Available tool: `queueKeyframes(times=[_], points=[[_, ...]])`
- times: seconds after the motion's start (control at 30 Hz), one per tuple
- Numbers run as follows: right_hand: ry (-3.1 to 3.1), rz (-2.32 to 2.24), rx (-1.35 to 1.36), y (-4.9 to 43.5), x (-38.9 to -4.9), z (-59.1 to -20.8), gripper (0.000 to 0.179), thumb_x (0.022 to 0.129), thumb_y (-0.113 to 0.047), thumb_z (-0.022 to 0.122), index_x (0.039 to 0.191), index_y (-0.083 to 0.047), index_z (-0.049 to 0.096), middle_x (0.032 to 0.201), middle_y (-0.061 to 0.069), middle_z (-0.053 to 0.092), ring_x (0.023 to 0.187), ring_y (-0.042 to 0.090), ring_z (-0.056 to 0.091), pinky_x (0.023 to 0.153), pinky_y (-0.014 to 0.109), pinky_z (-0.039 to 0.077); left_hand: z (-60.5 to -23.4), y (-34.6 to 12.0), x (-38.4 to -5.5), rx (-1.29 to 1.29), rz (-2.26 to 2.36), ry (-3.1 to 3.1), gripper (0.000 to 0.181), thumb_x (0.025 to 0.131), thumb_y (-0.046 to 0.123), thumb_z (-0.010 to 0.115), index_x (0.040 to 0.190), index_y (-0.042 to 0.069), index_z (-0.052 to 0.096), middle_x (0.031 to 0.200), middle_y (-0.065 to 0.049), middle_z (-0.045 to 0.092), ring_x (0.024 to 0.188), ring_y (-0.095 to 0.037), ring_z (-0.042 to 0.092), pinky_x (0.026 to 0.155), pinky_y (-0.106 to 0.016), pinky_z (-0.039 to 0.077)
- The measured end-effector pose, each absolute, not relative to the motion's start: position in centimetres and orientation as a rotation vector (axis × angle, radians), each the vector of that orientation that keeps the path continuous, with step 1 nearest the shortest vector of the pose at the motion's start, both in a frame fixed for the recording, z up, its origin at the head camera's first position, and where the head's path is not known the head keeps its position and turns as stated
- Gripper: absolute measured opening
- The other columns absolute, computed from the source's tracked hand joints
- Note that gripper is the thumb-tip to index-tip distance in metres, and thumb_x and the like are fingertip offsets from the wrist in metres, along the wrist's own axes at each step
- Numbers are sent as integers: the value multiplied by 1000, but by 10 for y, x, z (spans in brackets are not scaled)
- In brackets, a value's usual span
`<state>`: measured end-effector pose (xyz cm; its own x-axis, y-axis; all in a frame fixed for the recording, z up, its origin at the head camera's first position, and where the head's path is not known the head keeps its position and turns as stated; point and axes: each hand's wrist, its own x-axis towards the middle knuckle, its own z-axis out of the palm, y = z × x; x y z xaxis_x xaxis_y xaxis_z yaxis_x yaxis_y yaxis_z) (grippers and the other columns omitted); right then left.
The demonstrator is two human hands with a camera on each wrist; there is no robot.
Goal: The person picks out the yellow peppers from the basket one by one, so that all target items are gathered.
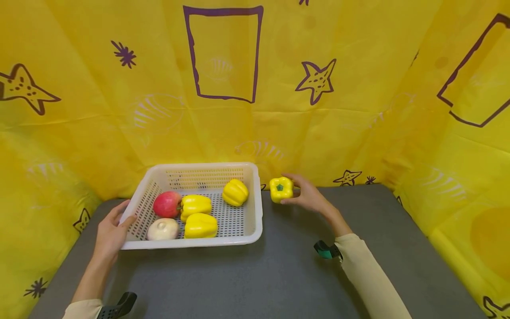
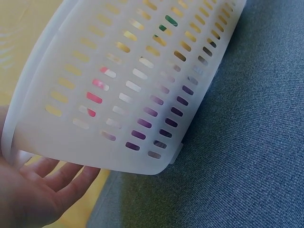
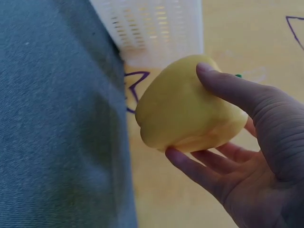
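Yellow cloth [image 1: 358,66] with drawn stars, fishes and frames makes the wall behind and at both sides. Before it lies the dark grey surface [image 1: 223,283]. On the far, left part of this surface is the white basket [image 1: 258,204], of plastic, with many slots in its walls and floor. It contains five things: three yellow peppers, one red fruit and one white bulb. Through its slots, the left wrist view shows bits of red, yellow, green and purple.

Two cream sleeves [image 1: 370,274] come from the near side, with a dark band [image 1: 326,250] at each wrist. The left hand [image 1: 113,230] is clamped on the left rim of the basket. The right hand [image 1: 308,195] is clamped on a fourth pepper [image 1: 281,189], thumb on one side and fingers on the other. This pepper is outside the basket, near its right wall and apart from it.

Inside, one pepper [image 1: 235,192] sits alone near the right wall. Another pepper [image 1: 196,207] is in the middle, and just in front of it lies the third pepper [image 1: 201,226]. Left of these are the red fruit [image 1: 167,204] and, nearer to the front, the white bulb [image 1: 163,229]. Smallest is the green stem [image 1: 280,187] of the held pepper, turned towards the head camera.
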<state>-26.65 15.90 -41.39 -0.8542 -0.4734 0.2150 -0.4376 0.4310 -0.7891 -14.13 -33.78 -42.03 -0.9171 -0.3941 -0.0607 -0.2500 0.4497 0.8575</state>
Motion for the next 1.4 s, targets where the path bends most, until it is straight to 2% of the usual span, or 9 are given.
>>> queueKeyframes(times=[0.33, 0.57, 0.83, 1.1, 1.4], points=[[2614, -1429, -746, 167, -273, -435, 81, 77, -9, 84, 144, 6, 41, 142, 28, 43, 125, 49, 47, 93, 54, 47, -421, -337, -141, 588, -1475, -2551, 59, 102, 28, 50, 154, 10, 30, 137, -28, 50, 76, -2, 59, 63, -26, 50], [2518, -1477, -696, 165, -272, -439, 82, 79, -11, 83, 146, 3, 39, 147, 24, 41, 129, 47, 44, 93, 50, 48, -421, -338, -141, 575, -1482, -2542, 59, 101, 28, 51, 154, 9, 30, 137, -29, 50, 75, -1, 59, 63, -26, 51], [2482, -1474, -628, 168, -274, -445, 85, 79, -17, 83, 149, -4, 37, 151, 18, 38, 132, 45, 42, 104, 55, 36, -420, -338, -141, 589, -1494, -2559, 60, 102, 30, 49, 155, 11, 28, 139, -28, 48, 77, -3, 59, 64, -26, 50], [2448, -1454, -629, 172, -275, -445, 86, 82, -20, 81, 151, -5, 32, 151, 19, 35, 134, 45, 38, 106, 56, 34, -420, -339, -141, 586, -1500, -2544, 61, 102, 30, 49, 155, 10, 28, 140, -27, 48, 77, -1, 59, 64, -26, 50], [2416, -1486, -662, 173, -275, -447, 85, 84, -12, 78, 152, 0, 28, 152, 23, 32, 135, 47, 36, 101, 55, 39, -421, -340, -141, 591, -1488, -2554, 62, 102, 33, 49, 155, 11, 28, 141, -27, 47, 81, -4, 59, 65, -24, 49]])
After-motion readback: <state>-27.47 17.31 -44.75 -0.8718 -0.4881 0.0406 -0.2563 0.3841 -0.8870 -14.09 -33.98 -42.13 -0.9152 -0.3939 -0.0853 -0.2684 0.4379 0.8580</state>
